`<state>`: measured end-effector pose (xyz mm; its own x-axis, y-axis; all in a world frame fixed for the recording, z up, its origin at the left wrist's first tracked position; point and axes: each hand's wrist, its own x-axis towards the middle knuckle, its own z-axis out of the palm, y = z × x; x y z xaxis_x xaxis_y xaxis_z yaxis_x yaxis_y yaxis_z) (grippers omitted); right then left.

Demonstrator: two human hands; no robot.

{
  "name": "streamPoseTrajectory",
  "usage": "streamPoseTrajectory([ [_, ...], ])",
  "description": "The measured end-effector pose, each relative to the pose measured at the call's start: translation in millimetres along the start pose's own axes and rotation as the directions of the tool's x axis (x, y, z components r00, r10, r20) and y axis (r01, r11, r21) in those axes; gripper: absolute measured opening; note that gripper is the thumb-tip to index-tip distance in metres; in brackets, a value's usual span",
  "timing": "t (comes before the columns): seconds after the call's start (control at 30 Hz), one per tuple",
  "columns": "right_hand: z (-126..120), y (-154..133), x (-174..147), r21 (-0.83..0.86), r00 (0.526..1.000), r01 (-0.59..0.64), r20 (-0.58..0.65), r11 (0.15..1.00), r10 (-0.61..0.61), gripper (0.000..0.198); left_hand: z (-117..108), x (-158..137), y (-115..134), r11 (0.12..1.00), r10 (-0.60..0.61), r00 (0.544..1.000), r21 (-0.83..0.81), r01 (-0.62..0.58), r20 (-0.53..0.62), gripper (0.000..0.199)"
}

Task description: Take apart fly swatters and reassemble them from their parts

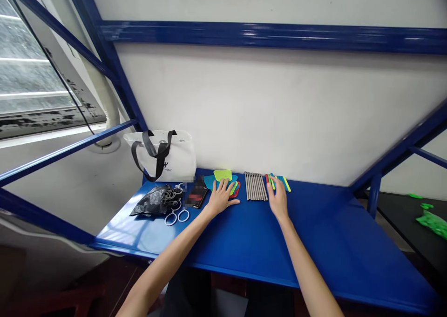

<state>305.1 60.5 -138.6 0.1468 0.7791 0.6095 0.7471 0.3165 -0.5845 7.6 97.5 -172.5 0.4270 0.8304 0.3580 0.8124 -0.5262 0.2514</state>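
Both arms extend from the near side over the bench point(324, 242). The left hand point(220, 199) is palm down, with the fingers pointing far and the thumb out to the right; its grip is spread. The flat coloured pieces point(222, 175) lie under and around its fingertips, the yellow-green one on the far side and red edges to the right.

The right hand point(278, 199) points far and slightly left, fingers at the row of coloured sticks point(287, 184). Whether this grip is pinching a stick cannot be told. Sticks show on both sides of its fingers. The grey rods point(256, 186) lie side by side between the hands, just left of the right hand.
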Motion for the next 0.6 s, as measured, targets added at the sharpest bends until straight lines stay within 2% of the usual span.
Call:
streamPoseTrajectory([
  [0.07, 11.2, -20.8, -9.4, -0.026, 0.973, 0.194, 0.131, 0.981, -0.189, 0.048, 8.3, 1.6, 4.2, 1.000, -0.002, 0.999, 0.015, 0.003, -0.045, 0.076],
  [0.17, 16.9, -35.4, -21.9, -0.063, 0.862, 0.435, 0.318, 0.898, -0.395, 0.048, 8.1, 5.3, 7.9, 0.999, 0.032, 0.999, 0.012, -0.032, -0.043, 0.064],
  [0.33, 25.0, -41.3, -31.2, -0.058, 0.731, 0.585, 0.470, 0.809, -0.495, 0.051, -3.3, 13.8, 4.2, 0.996, 0.061, 0.998, -0.066, -0.063, -0.024, 0.057],
  [0.4, 35.6, -47.7, -32.6, -0.074, 0.697, 0.615, 0.517, 0.785, -0.497, 0.045, -6.0, 17.7, 1.8, 0.991, 0.075, 0.997, -0.110, -0.076, -0.019, 0.055],
  [0.47, 50.2, -56.9, -32.5, -0.144, 0.725, 0.595, 0.521, 0.791, -0.450, 0.032, -8.3, 20.8, -0.2, 0.986, 0.083, 0.996, -0.143, -0.087, -0.028, 0.054],
  [0.53, 67.0, -66.6, -29.7, -0.228, 0.792, 0.531, 0.477, 0.816, -0.382, 0.021, -11.7, 21.4, -2.1, 0.985, 0.063, 0.996, -0.157, -0.073, -0.064, 0.055],
  [0.6, 83.2, -75.0, -23.2, -0.272, 0.837, 0.478, 0.428, 0.835, -0.340, 0.020, -17.3, 18.8, -3.9, 0.986, 0.033, 0.993, -0.158, -0.050, -0.110, 0.053],
])
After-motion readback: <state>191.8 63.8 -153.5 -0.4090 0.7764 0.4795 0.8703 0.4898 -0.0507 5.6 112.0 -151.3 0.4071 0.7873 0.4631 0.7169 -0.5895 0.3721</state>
